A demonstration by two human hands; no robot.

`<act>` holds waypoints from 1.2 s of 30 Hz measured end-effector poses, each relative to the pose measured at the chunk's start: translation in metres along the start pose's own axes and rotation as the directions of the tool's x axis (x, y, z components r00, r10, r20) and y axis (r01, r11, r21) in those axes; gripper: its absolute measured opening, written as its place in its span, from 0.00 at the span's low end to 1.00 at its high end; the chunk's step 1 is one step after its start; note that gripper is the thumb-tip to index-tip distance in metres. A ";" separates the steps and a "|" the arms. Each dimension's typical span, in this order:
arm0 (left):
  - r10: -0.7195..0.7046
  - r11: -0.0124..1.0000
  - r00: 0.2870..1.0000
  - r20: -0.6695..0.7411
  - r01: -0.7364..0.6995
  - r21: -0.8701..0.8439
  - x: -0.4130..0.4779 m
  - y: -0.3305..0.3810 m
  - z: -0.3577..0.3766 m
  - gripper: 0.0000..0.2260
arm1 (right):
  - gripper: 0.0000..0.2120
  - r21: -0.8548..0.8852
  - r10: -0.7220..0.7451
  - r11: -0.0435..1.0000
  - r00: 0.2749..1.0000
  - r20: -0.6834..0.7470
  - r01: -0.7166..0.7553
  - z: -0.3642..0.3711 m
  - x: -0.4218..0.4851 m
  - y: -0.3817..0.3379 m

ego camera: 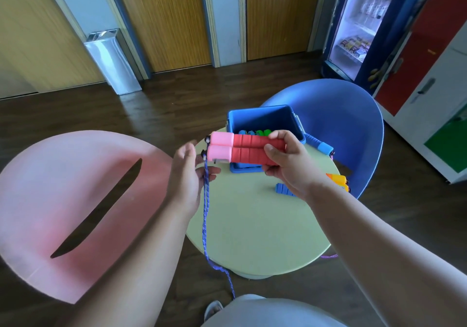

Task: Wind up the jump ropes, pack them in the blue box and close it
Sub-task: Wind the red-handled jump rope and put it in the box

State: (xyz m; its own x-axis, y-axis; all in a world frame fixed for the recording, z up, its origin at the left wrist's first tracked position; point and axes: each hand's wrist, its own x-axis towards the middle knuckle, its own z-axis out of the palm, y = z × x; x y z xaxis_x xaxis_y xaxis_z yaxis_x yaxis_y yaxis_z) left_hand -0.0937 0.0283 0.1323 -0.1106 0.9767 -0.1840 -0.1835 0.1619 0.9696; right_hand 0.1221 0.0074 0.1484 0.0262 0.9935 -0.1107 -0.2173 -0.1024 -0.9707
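Note:
My right hand [285, 165] grips two red jump-rope handles with pink ends [242, 148], held side by side above the round green table [252, 225]. Their blue cord [206, 215] hangs from the pink ends down to the floor. My left hand [188, 175] is beside the cord, fingers relaxed, the cord running past thumb and palm. Behind the handles stands the open blue box [262, 118], with blue and green handles showing inside. A blue-handled rope [319, 143] lies right of the box. An orange-yellow handle [338, 180] and a blue ridged handle [284, 189] lie under my right wrist.
A pink chair [63, 200] stands left of the table and a blue chair [348, 129] behind it. The blue box's lid [245, 168] lies under the box. A metal bin [113, 61] and a drinks fridge [361, 23] line the far wall.

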 end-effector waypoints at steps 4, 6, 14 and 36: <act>-0.068 0.998 0.997 -0.046 0.067 -0.003 -0.018 -0.016 -0.001 0.11 | 0.07 0.033 -0.033 0.999 0.991 -0.133 0.037 0.002 0.010 -0.011; -0.075 0.997 0.996 -0.055 0.077 0.028 -0.029 -0.021 0.007 0.10 | 0.06 0.029 -0.060 0.997 0.977 -0.203 0.067 0.007 0.016 -0.016; -0.040 0.996 0.999 -0.001 0.040 0.083 -0.042 -0.010 0.052 0.10 | 0.05 -0.059 -0.125 0.992 0.964 -0.234 0.115 0.040 0.025 -0.014; -0.066 0.974 0.997 -0.042 0.073 0.213 -0.034 -0.003 0.063 0.01 | 0.04 -0.309 -0.103 0.950 0.981 -0.166 0.047 0.033 0.005 0.017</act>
State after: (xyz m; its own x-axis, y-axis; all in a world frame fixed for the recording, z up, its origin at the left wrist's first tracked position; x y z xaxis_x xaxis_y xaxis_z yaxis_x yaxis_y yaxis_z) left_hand -0.0281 0.0035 0.1455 -0.1391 0.9571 -0.2542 0.0214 0.2595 0.9655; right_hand 0.0867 0.0123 0.1385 0.2101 0.9767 -0.0441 0.0967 -0.0656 -0.9931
